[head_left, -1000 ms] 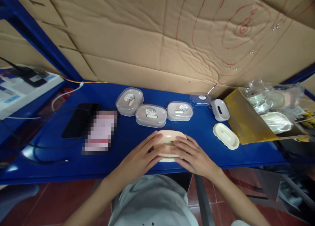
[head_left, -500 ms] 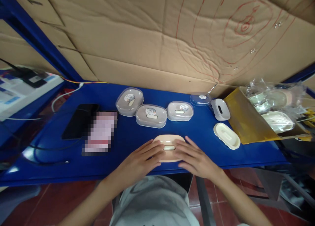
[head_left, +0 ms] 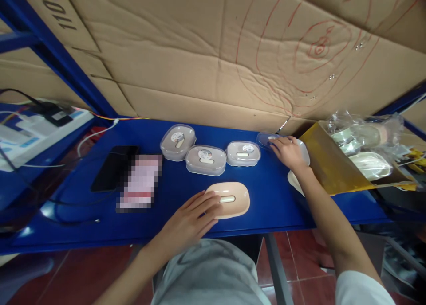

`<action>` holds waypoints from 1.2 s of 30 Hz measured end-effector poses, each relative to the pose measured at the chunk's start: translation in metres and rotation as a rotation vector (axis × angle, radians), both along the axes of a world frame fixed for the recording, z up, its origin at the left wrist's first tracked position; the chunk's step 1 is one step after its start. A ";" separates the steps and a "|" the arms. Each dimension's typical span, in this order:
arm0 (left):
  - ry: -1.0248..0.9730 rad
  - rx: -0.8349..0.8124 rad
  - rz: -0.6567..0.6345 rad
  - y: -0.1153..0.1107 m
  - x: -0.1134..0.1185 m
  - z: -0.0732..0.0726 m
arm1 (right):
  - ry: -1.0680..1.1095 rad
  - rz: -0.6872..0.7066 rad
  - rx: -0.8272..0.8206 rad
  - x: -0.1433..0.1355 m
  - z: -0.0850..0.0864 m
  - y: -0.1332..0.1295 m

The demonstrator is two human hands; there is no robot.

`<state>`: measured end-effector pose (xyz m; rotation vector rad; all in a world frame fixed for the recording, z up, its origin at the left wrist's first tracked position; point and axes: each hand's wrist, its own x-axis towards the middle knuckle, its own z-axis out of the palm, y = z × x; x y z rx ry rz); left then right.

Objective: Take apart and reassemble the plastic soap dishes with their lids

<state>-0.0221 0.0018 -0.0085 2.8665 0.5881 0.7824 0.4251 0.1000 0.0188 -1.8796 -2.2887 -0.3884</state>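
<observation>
Blue tabletop (head_left: 266,198), cardboard (head_left: 166,52) behind. Lower centre: peach soap dish (head_left: 238,201), long axis left-right; left hand (head_left: 189,216) spread loosely on its left end. Upper right: clear lid (head_left: 264,138) left of the nearer right hand (head_left: 288,153), whose grip I cannot tell.

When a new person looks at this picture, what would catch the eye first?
Probably the peach dish near the front edge of the blue table, with the left hand at its left end. Next might come three clear-lidded boxes beyond it, then the red rings drawn on the cardboard, upper right.
</observation>
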 end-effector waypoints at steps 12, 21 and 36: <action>-0.017 -0.033 -0.007 -0.001 0.006 0.001 | 0.272 -0.077 -0.087 -0.010 -0.005 -0.026; -0.191 -0.032 0.133 -0.002 -0.017 0.013 | 0.532 0.520 -0.095 -0.123 0.023 -0.132; -0.145 -0.154 0.036 0.005 -0.003 0.007 | 0.418 0.680 -0.129 -0.154 -0.002 -0.137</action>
